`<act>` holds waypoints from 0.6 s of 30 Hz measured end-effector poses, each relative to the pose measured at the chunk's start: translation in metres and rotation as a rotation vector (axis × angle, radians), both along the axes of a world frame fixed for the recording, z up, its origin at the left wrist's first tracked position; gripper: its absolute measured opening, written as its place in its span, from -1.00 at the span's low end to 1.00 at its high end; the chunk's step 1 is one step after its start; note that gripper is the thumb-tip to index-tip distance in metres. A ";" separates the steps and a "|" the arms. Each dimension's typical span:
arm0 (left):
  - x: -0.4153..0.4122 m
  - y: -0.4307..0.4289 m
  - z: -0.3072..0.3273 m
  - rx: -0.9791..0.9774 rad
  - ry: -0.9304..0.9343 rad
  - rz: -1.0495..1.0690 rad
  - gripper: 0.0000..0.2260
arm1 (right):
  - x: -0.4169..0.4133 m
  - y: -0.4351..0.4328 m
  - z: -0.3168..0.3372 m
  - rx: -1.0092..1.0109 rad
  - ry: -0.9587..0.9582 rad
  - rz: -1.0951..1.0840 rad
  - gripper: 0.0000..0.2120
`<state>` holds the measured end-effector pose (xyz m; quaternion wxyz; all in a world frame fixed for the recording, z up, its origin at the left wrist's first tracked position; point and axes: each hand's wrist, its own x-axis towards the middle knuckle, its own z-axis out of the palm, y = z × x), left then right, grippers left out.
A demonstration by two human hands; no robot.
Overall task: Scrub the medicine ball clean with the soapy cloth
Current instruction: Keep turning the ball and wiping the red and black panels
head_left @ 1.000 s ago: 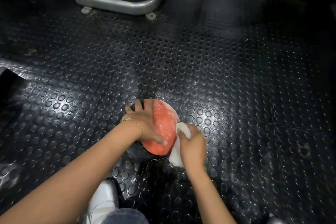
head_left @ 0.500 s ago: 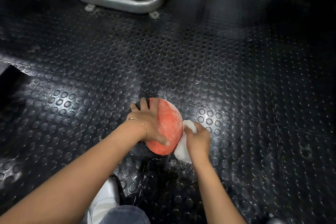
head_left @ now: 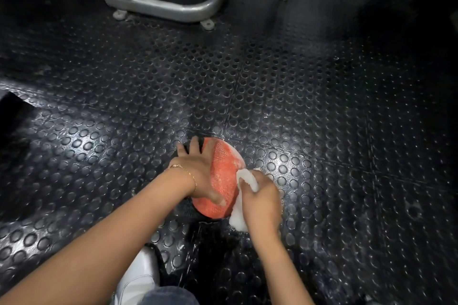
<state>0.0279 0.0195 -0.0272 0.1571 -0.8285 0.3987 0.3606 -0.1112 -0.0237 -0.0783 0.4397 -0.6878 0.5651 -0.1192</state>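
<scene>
Nearest the viewer, below both wrists, are a white shoe [head_left: 138, 277] and a denim-covered knee [head_left: 171, 296]. Just beyond, the right hand [head_left: 262, 200] clutches a bunched white soapy cloth [head_left: 238, 218] and presses it to the side of an orange, pebble-textured medicine ball [head_left: 223, 176]. The ball sits on the floor between the two hands. The left hand [head_left: 198, 172], with a thin gold bracelet [head_left: 183, 169] at the wrist, lies flat and spread across the ball's opposite side. Its fingers are straight, steadying the ball rather than gripping it.

Foam glistens on the ball. With only a flat palm bracing it, the slick ball could likely squirt out and roll away under a hard push from the cloth. The black studded rubber floor [head_left: 322, 106] shines wet close to the right hand and the shoe, so a foot could slip there.

Far beyond the hands stands a grey metal gym machine frame [head_left: 161, 8]. No brand, label or writing can be read anywhere.
</scene>
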 end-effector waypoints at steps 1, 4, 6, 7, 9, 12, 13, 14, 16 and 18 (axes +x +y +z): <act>-0.001 0.001 0.000 -0.003 0.004 0.003 0.25 | 0.000 -0.001 -0.001 0.011 -0.007 -0.006 -0.82; -0.006 0.003 0.003 -0.001 0.008 0.000 0.24 | 0.002 -0.015 0.001 0.092 -0.024 -0.074 -0.82; -0.005 0.004 0.004 -0.002 0.030 -0.002 0.22 | 0.003 -0.020 0.002 0.096 0.015 -0.055 -0.83; -0.001 0.006 0.005 -0.012 0.059 0.010 0.20 | 0.003 -0.019 0.002 0.076 0.050 -0.026 -0.84; 0.009 0.011 0.009 -0.089 0.189 0.109 0.06 | 0.003 -0.014 -0.001 0.047 0.092 0.008 -0.84; 0.011 0.018 0.002 -0.345 0.246 0.307 -0.37 | 0.005 -0.005 -0.005 0.008 0.048 0.015 -0.82; 0.005 0.020 -0.004 -0.419 0.161 0.325 -0.46 | 0.005 0.000 -0.003 -0.016 0.013 0.013 -0.81; 0.000 0.021 -0.011 -0.486 0.065 0.333 -0.51 | 0.005 0.005 -0.001 -0.044 -0.008 0.019 -0.80; -0.010 0.023 -0.023 -0.607 -0.086 0.371 -0.55 | 0.003 0.012 0.003 -0.113 0.004 0.045 -0.80; -0.013 0.026 -0.030 -0.689 -0.180 0.389 -0.52 | 0.002 0.010 0.001 -0.140 0.027 0.041 -0.77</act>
